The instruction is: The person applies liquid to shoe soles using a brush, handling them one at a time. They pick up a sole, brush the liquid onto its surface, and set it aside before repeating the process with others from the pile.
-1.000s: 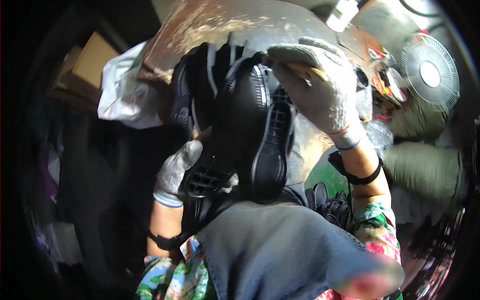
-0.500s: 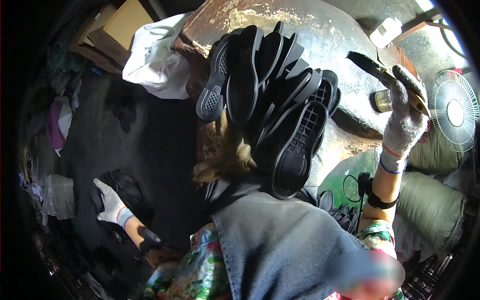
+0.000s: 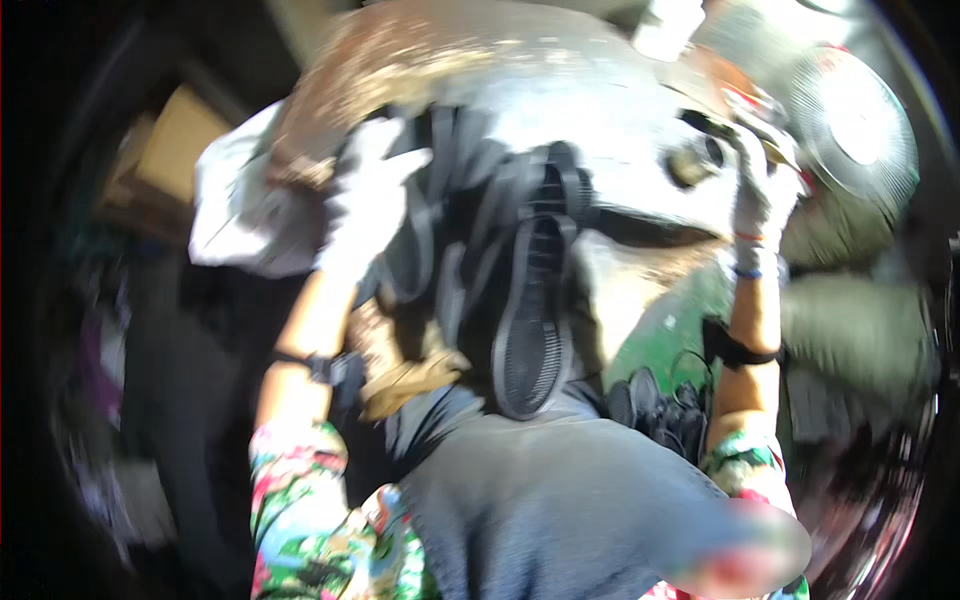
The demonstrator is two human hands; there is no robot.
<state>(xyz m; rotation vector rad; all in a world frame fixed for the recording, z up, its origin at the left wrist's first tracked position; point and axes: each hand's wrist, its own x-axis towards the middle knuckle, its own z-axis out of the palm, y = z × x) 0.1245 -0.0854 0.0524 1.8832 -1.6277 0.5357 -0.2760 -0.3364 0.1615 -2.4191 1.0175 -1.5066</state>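
Note:
A fanned row of black shoe soles (image 3: pixel 532 320) lies over the near edge of a worn, rounded work surface (image 3: pixel 610 130), reaching towards my lap. The nearest sole shows its ribbed, gridded face. My left hand (image 3: pixel 360 210), in a white knit glove, is at the leftmost soles with thumb and fingers spread apart; motion smears it, and whether it grips a sole cannot be made out. At the right, my right hand (image 3: pixel 765 195), also gloved, is closed round a long flat tool (image 3: pixel 785 148) with a dark end and tan part. Beside that hand stands a small metal tin (image 3: pixel 690 163).
A white container (image 3: pixel 668 28) stands at the back right, near a round fan (image 3: pixel 855 125). Stuffed green sacks (image 3: pixel 860 330) are at the right. A white bag (image 3: pixel 235 205) and cardboard box (image 3: pixel 180 145) lie left. Black soles or shoes (image 3: pixel 660 410) sit below, beside a tan cloth (image 3: pixel 415 385).
My left hand has risen from low on the left to the leftmost soles. The view has shifted, and the scene is now blurred. My right hand still holds the tool.

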